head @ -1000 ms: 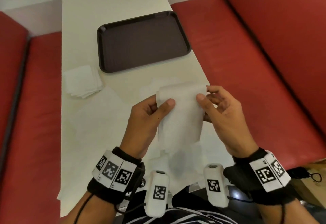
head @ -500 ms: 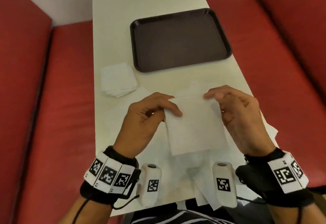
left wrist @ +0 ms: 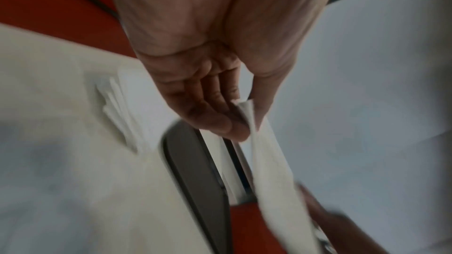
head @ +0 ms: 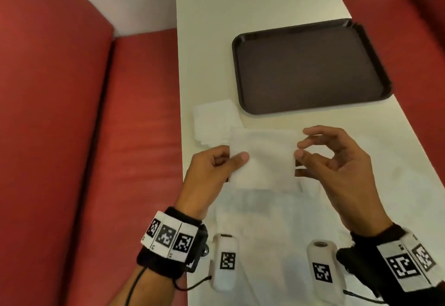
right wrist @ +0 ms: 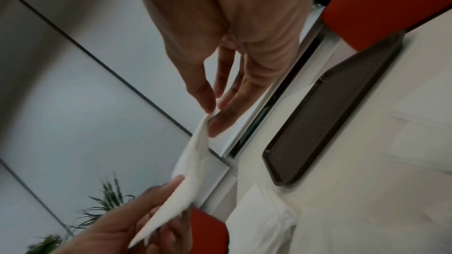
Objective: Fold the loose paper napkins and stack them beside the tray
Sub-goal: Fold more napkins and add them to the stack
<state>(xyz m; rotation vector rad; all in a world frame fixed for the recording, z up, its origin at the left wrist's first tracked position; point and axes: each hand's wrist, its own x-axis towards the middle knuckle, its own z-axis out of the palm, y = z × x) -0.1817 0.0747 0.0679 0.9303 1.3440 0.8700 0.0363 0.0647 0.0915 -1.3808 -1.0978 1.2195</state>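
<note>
Holding a folded napkin (head: 262, 161) in the air above the tabletop (head: 240, 4), the person had it pinched at both side edges. The left hand (head: 212, 168) gripped the left edge between thumb and fingers. The right hand (head: 337, 161) pinched the right edge between thumb and fingertips, as the right wrist view showed, with its other fingers loosely spread. The napkin hung just in front of the stack of folded napkins (head: 214, 122), which lay on the tabletop beside the near left corner of the dark tray (head: 310, 65). Loose unfolded napkins (head: 277, 221) lay spread on the tabletop beneath the hands, close to the person.

Judging from this, the fold looked finished and the placing on the stack remained. The paper was thin and limp, so a pinch let go early on one side could let the fold fall open or the sheet sag and twist. Setting it down off-square would likely leave the stack, already slightly fanned at its edges, more ragged or push its top sheets askew. A hand dragged low might also catch and scatter the loose sheets underneath.
</note>
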